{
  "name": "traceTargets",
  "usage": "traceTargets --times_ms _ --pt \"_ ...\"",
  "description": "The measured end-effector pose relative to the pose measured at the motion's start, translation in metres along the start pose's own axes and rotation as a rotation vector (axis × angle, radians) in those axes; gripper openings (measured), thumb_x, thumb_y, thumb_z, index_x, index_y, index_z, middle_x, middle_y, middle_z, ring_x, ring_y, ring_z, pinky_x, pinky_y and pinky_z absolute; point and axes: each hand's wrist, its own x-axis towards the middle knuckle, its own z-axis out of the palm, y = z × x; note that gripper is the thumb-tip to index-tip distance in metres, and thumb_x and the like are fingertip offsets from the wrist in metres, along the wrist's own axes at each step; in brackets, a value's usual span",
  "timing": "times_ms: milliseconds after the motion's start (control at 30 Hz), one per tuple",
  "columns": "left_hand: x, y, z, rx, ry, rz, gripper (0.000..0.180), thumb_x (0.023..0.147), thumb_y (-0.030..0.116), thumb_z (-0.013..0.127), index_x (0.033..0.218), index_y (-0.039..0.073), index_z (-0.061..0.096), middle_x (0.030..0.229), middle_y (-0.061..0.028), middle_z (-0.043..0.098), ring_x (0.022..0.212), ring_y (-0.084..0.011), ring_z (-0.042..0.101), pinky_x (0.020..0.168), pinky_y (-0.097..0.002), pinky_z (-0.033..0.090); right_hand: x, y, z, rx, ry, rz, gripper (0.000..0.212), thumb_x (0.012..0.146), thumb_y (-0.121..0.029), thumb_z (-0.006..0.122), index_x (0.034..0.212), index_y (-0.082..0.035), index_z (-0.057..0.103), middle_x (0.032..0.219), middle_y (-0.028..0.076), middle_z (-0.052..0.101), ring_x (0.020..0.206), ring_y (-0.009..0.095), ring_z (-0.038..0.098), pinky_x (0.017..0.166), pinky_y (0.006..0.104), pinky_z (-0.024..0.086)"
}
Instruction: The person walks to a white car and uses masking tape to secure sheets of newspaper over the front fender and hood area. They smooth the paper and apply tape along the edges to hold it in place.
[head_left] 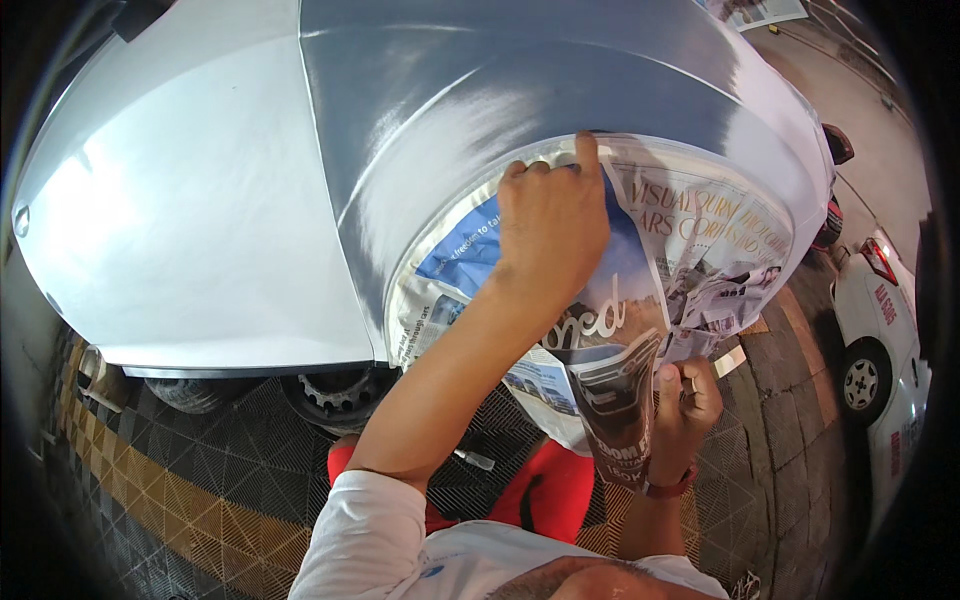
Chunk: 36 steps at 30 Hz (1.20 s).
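White-sleeved left hand (pixel 556 218), half-curled, touches newspaper (pixel 615 285).

shirt (pixel 485 545): white, small blue mark (pixel 432 571) | left sleeve (pixel 370 515): white, short | pants (pixel 565 485): red | right wrist: reddish band (pixel 668 489) | left hand (pixel 555 215), right hand (pixel 690 395): bare

Below the left hand (pixel 555 220), the forearm (pixel 450 370) hides some of the newspaper (pixel 720 200). Right of the right hand (pixel 688 400), a white car (pixel 880 320) is cut off; left of both, a white panel (pixel 200 220) hides a wheel's (pixel 340 398) top.
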Motion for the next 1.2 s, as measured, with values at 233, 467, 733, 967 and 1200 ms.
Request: traceTargets --times_ms 233,467,733,967,1200 --pt "-0.012 -0.030 -0.013 0.042 -0.027 -0.020 0.054 0.083 0.004 0.065 0.138 0.004 0.063 0.066 -0.0166 0.070 0.061 -0.0327 0.071 0.073 -0.0448 0.057 -0.004 0.003 -0.004 0.009 -0.004 0.072 0.021 0.101 -0.008 0.072 0.087 0.001 0.060 0.080 0.004 0.056 0.073 0.013 0.049 0.070 0.0299 0.042" --pt "-0.032 -0.048 -0.021 -0.001 -0.052 -0.073 0.049 0.090 0.007 0.065 0.139 0.007 0.062 0.057 -0.0134 0.063 0.050 -0.0325 0.065 0.066 -0.0444 0.055 0.003 -0.006 0.000 0.043 -0.038 0.055 0.016 0.100 -0.003 0.071 0.089 0.003 0.061 0.081 0.005 0.057 0.074 0.014 0.049 0.070 0.0293 0.041" --pt "-0.052 -0.056 -0.021 -0.101 -0.058 -0.146 0.044 0.102 0.009 0.059 0.145 0.007 0.057 0.056 -0.0118 0.063 0.051 -0.0337 0.064 0.061 -0.0460 0.052 0.004 -0.011 0.000 0.065 -0.052 -0.018 0.019 0.105 -0.007 0.069 0.090 0.002 0.060 0.082 0.001 0.054 0.076 0.010 0.046 0.070 0.0265 0.038" --pt "-0.043 -0.052 -0.011 -0.158 0.007 -0.107 0.041 0.103 0.009 0.058 0.144 0.006 0.057 0.055 -0.0119 0.062 0.048 -0.0338 0.062 0.058 -0.0466 0.050 -0.002 -0.012 -0.003 0.074 -0.032 0.037 0.017 0.101 -0.003 0.072 0.088 0.004 0.062 0.080 0.005 0.058 0.073 0.013 0.049 0.069 0.0283 0.041" --pt "-0.021 -0.029 -0.004 -0.105 0.010 -0.055 0.043 0.097 0.012 0.065 0.138 0.002 0.060 0.057 -0.0150 0.066 0.051 -0.0372 0.067 0.058 -0.0477 0.053 -0.003 -0.011 -0.005 0.038 -0.010 0.025 0.016 0.099 -0.002 0.072 0.088 0.004 0.063 0.080 0.005 0.058 0.072 0.013 0.049 0.069 0.0283 0.041"
